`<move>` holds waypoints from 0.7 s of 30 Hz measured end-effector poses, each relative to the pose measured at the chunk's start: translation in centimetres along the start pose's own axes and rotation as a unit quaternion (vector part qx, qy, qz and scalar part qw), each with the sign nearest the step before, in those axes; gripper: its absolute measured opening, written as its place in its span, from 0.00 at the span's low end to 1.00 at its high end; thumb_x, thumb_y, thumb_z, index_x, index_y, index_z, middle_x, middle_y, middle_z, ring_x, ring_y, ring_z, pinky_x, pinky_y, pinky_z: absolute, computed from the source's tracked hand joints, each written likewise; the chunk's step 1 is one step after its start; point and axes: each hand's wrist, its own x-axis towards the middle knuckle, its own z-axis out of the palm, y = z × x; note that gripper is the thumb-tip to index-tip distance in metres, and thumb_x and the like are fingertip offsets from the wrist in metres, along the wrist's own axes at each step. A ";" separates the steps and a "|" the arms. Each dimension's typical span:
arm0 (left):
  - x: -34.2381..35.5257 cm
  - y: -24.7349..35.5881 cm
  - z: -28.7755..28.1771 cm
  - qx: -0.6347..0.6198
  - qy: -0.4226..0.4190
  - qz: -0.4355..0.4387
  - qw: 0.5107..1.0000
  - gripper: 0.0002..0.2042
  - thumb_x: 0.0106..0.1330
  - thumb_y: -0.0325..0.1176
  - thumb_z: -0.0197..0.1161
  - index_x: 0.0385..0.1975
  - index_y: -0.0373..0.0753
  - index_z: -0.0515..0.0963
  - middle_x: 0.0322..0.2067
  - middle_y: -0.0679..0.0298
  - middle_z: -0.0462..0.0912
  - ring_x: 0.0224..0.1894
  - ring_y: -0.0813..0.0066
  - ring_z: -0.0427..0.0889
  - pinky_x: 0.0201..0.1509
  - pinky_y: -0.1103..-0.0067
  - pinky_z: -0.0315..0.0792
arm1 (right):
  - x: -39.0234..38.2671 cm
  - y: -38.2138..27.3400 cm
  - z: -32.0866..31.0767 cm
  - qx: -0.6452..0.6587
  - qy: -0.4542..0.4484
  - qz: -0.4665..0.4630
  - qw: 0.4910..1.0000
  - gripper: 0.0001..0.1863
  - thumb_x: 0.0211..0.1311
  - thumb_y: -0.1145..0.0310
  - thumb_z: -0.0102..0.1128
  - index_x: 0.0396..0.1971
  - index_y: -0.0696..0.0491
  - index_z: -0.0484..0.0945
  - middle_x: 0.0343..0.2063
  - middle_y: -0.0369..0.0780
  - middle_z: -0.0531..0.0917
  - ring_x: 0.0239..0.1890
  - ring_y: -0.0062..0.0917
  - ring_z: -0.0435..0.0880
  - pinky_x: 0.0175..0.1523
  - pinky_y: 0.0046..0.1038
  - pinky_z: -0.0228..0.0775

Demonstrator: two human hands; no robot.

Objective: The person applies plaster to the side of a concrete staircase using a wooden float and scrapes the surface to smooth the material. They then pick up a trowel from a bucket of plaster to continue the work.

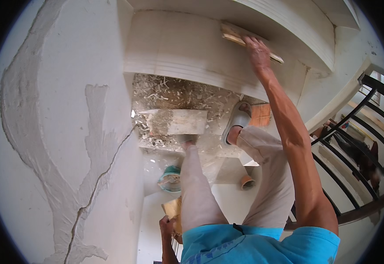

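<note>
My right arm reaches forward to the pale stair step (170, 42). There, my right hand (259, 52) grips a narrow wooden board (232, 36), fingers over its edge; the board lies slantwise against the step. Low on the left, my left hand (167, 226) is closed on a yellowish wooden-looking piece (173, 208). Part of that piece is hidden behind my leg, and its exact kind is unclear.
White chips litter the dirty step (161, 90), where a pale slab (185, 122) lies. An orange brick-like block (260, 114) sits beside my sandal (237, 119). Below are a teal bucket (170, 179) and terracotta pot (247, 182). A cracked, patched wall (64, 132) flanks the left; black railing (354, 149), the right.
</note>
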 end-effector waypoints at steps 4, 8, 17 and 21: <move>1.1 0.4 -2.1 -0.009 0.037 -0.013 0.999 0.14 0.48 0.30 0.66 0.13 0.34 0.66 0.12 0.70 0.66 0.18 0.82 0.64 0.21 0.77 0.60 | 4.1 -6.5 0.9 0.047 0.055 -0.018 0.997 0.13 0.58 0.73 0.48 0.41 0.49 0.77 0.37 0.41 0.82 0.41 0.36 0.82 0.47 0.34 0.74; 2.2 -1.5 -1.7 0.014 0.032 0.011 0.999 0.12 0.49 0.30 0.66 0.15 0.33 0.69 0.13 0.70 0.69 0.18 0.81 0.66 0.22 0.77 0.62 | 6.1 -9.2 2.2 0.060 0.117 -0.042 0.990 0.10 0.58 0.73 0.48 0.37 0.50 0.78 0.35 0.43 0.82 0.42 0.37 0.82 0.45 0.35 0.75; 1.4 0.7 -2.1 -0.003 0.023 0.031 0.999 0.08 0.51 0.29 0.64 0.21 0.31 0.76 0.17 0.68 0.75 0.21 0.82 0.69 0.25 0.79 0.66 | 10.1 -18.0 -0.7 0.143 0.062 -0.073 0.985 0.12 0.57 0.76 0.46 0.38 0.51 0.78 0.37 0.42 0.82 0.41 0.34 0.82 0.44 0.36 0.76; 1.8 0.9 -2.2 -0.024 0.026 0.038 0.999 0.09 0.51 0.29 0.65 0.18 0.32 0.73 0.15 0.69 0.72 0.20 0.83 0.67 0.23 0.79 0.64 | 3.2 -22.5 0.4 0.243 0.113 -0.285 0.920 0.12 0.59 0.74 0.45 0.37 0.51 0.78 0.30 0.42 0.82 0.35 0.32 0.82 0.38 0.38 0.76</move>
